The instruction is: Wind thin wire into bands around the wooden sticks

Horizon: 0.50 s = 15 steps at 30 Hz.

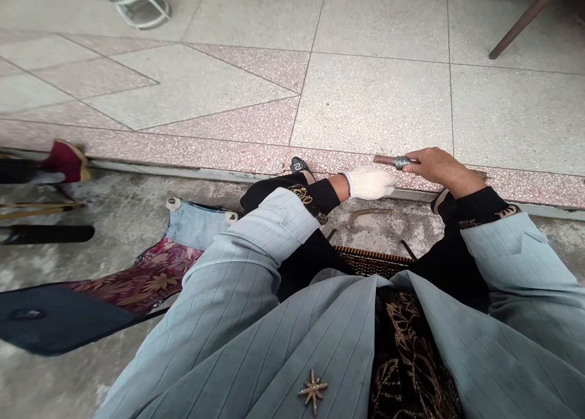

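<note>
My left hand [369,183] wears a white knit glove and rests closed at the edge of the raised tiled step [228,154], just below a brown rod [388,160]. My bare right hand [436,165] is wrapped round that rod, which has a grey wire-wound band [402,162] and lies along the step's edge. Both forearms are in black sleeves with gold trim under pale blue striped cloth. What the gloved fingers hold, if anything, is hidden.
A woven basket rim [372,259] sits between my knees. A curved brown piece [368,212] lies on the concrete below my hands. Denim and floral fabric pieces [155,273] lie at left. A dark chair leg [525,20] stands at top right, a white stand [137,5] at top left.
</note>
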Each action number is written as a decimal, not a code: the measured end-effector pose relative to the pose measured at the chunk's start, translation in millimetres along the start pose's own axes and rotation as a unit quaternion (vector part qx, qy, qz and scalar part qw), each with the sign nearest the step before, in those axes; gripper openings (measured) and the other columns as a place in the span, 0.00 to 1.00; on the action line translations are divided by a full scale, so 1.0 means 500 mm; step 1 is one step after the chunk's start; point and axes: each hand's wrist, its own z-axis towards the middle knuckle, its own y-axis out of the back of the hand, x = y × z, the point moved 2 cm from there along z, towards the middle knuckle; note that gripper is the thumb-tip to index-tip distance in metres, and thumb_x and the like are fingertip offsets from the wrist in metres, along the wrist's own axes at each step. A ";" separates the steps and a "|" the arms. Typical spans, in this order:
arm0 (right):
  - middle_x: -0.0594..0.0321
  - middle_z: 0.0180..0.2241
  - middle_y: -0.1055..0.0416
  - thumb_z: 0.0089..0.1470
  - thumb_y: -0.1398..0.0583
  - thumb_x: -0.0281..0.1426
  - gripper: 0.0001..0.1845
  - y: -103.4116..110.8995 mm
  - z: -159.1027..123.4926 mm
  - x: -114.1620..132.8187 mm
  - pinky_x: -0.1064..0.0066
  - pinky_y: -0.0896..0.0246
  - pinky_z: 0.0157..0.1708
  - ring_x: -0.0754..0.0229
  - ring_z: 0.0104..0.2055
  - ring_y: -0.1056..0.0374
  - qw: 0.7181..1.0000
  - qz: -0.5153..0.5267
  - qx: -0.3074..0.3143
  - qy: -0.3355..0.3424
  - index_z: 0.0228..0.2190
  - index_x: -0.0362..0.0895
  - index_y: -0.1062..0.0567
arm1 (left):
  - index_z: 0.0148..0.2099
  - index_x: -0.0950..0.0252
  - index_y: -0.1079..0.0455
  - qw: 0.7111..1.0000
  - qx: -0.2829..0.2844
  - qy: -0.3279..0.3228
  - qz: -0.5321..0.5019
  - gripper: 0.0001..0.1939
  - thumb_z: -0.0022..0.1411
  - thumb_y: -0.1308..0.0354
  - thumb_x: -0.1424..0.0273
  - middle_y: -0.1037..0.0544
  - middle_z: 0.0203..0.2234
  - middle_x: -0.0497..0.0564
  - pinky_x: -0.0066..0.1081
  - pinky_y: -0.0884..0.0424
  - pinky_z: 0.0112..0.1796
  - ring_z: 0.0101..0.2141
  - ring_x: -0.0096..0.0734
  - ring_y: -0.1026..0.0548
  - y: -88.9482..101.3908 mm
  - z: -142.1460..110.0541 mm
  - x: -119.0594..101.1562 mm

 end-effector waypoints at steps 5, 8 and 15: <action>0.57 0.37 0.22 0.52 0.38 0.40 0.17 -0.018 -0.004 0.006 0.66 0.43 0.32 0.53 0.36 0.31 0.987 -0.022 0.153 0.042 0.42 0.48 0.17 | 0.38 0.61 0.25 0.999 0.017 -0.019 0.040 0.10 0.61 0.46 0.65 0.22 0.31 0.55 0.35 0.35 0.36 0.35 0.39 0.26 -0.012 0.013 0.005; 0.60 0.32 0.22 0.51 0.36 0.41 0.17 -0.011 -0.023 0.012 0.67 0.42 0.32 0.57 0.32 0.32 0.953 0.076 0.276 0.103 0.40 0.48 0.16 | 0.37 0.61 0.25 1.000 0.010 -0.019 0.017 0.10 0.62 0.47 0.65 0.22 0.30 0.54 0.34 0.36 0.35 0.34 0.39 0.26 0.001 0.009 0.006; 0.64 0.27 0.28 0.49 0.34 0.46 0.20 0.067 -0.068 0.017 0.68 0.42 0.30 0.62 0.29 0.37 0.917 0.334 0.175 0.133 0.41 0.49 0.18 | 0.45 0.67 0.28 0.992 -0.033 -0.033 -0.119 0.16 0.68 0.55 0.64 0.24 0.34 0.54 0.32 0.35 0.35 0.33 0.32 0.29 0.037 0.001 0.002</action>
